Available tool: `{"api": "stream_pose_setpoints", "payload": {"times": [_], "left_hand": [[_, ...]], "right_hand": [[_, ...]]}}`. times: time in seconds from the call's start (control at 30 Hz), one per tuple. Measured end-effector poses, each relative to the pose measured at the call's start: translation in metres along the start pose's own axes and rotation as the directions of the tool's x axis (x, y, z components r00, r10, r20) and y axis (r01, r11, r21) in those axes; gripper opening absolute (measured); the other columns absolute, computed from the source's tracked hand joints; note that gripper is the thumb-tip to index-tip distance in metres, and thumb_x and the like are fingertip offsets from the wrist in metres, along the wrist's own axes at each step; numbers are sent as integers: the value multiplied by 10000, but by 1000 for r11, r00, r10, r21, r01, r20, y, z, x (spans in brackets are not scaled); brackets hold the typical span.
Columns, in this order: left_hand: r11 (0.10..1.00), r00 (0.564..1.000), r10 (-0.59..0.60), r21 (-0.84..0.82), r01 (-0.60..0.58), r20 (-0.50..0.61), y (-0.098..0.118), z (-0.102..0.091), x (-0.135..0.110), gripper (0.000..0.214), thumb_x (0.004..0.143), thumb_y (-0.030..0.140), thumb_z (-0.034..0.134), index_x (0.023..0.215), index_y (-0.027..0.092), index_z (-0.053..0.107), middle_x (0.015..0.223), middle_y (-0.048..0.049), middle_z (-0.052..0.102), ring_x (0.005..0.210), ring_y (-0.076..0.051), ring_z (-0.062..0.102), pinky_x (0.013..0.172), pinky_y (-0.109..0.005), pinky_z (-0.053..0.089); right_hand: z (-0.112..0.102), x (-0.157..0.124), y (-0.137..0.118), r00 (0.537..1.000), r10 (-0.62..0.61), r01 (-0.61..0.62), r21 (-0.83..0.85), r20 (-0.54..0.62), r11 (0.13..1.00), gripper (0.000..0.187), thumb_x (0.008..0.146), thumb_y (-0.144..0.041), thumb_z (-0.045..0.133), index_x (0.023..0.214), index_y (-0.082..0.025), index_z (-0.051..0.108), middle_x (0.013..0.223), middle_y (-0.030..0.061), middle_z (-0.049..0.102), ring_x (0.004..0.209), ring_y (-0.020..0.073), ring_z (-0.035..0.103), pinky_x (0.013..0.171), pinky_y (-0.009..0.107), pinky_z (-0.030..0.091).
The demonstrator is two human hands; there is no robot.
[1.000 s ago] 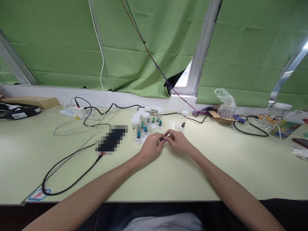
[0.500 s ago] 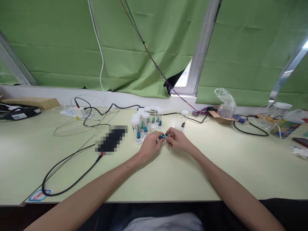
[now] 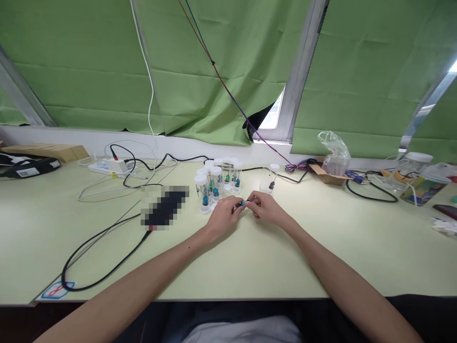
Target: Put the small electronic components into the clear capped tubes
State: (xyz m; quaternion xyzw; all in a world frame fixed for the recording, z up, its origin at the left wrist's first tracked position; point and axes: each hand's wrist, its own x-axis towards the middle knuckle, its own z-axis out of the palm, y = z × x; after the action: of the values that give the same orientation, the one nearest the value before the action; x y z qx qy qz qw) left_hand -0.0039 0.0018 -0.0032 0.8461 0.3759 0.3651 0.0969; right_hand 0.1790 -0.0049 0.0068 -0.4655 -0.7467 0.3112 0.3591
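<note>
Both my hands meet over the pale green table [image 3: 250,257]. My left hand [image 3: 222,216] and my right hand [image 3: 266,208] pinch a small blue part [image 3: 242,204] between their fingertips, fingers closed on it from both sides. Just behind the hands stands a cluster of clear plastic vials [image 3: 216,183] with white caps, several holding small blue or green parts. One more vial [image 3: 272,181] with a dark part stands apart, behind my right hand.
A black cable [image 3: 107,238] loops over the left of the table from a blurred dark object [image 3: 164,207]. A white power strip [image 3: 109,166] lies at the back left. A cardboard tray with a plastic bag [image 3: 332,159] and a jar [image 3: 410,169] stand at the back right.
The hands have barely shifted. The blue part between the fingertips showed more half a second ago and is now more covered by the fingers.
</note>
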Motion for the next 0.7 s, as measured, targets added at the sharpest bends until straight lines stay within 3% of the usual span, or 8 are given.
{"api": "stream_pose_setpoints", "payload": {"times": [0.57, 0.7], "left_hand": [[1000, 1000, -22, -1, 22, 22, 1, -1, 0, 202, 892, 212, 515, 857, 177, 711, 729, -31, 643, 659, -152, 519, 629, -293, 371], [1000, 1000, -15, -2, 15, 18, 1, 0, 0, 184, 885, 209, 532, 908, 192, 714, 766, -29, 655, 698, -157, 552, 646, -291, 396]], "right_hand": [[-2, 1, -3, 1000, -14, 13, -44, -27, 999, 343, 862, -501, 549, 701, -200, 514, 463, -55, 478, 454, 116, 461, 493, 247, 353], [-2, 2, -3, 999, -5, 2, -55, -49, 999, 345, 845, -501, 577, 697, -190, 548, 503, -31, 527, 483, 125, 506, 509, 254, 388]]}}
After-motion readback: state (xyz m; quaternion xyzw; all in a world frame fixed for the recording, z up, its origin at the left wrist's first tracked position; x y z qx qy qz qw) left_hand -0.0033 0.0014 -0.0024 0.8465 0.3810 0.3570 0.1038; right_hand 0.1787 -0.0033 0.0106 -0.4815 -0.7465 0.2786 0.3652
